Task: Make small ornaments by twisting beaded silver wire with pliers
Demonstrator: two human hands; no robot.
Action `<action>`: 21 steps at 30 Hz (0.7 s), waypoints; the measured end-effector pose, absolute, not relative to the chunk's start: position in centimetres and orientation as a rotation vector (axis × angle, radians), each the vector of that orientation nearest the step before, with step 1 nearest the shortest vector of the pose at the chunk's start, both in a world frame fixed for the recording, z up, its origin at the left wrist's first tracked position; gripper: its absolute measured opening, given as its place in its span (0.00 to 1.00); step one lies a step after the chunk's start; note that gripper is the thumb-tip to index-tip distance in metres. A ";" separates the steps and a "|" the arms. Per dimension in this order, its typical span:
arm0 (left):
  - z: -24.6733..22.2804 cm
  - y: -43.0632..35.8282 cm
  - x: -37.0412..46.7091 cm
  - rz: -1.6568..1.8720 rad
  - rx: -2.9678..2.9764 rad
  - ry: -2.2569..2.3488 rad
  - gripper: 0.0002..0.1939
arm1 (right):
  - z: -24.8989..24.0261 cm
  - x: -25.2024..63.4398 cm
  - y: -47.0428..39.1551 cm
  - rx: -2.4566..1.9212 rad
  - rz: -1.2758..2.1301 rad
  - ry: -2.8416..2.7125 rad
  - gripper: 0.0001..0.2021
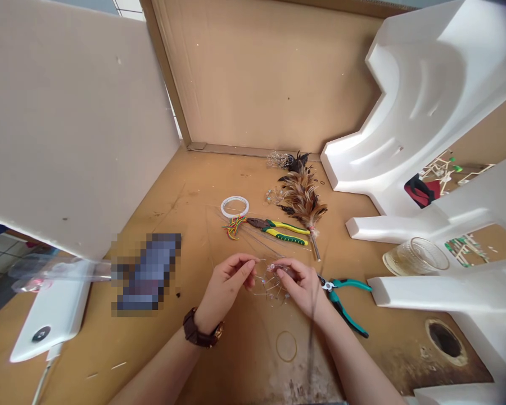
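Close to the middle of the work surface, my right hand (297, 281) grips a small wire frame with clear beads (272, 287) between thumb and fingers. My left hand (231, 278), with a dark watch on its wrist, pinches a thin wire (259, 260) running toward that frame. Part of the frame is hidden behind my right fingers. Teal-handled cutters (346, 306) lie open just right of my right hand. Beyond both hands lie yellow-and-green pliers (284, 229), a bundle of coloured thread (236, 226) and several loose straight wires (265, 242).
A white ring-shaped roll (235, 198), brown feather bundle (303, 194) and wire tangle (279, 160) lie farther back. Rightward are white moulded pieces (358, 163) and a glass (415, 256). A rubber band (287, 346) lies in front; a white cabled device (53, 315) stands left.
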State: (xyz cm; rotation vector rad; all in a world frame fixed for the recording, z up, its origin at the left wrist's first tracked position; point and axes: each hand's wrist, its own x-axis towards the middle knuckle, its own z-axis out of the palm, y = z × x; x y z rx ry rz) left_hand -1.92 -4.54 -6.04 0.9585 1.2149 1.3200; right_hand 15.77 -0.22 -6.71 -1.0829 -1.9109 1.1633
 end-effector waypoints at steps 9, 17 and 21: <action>-6.0 -4.6 -1.9 1.301 0.997 1.238 0.09 | -7.0 15.8 -0.3 -1.111 1.216 -1.894 0.09; -5.7 -4.6 -1.8 1.281 1.053 1.265 0.09 | -6.6 15.6 -0.5 -1.092 1.235 -1.912 0.08; -5.5 -4.9 -1.6 1.259 1.094 1.293 0.08 | -6.6 15.7 -0.5 -1.069 1.155 -1.981 0.06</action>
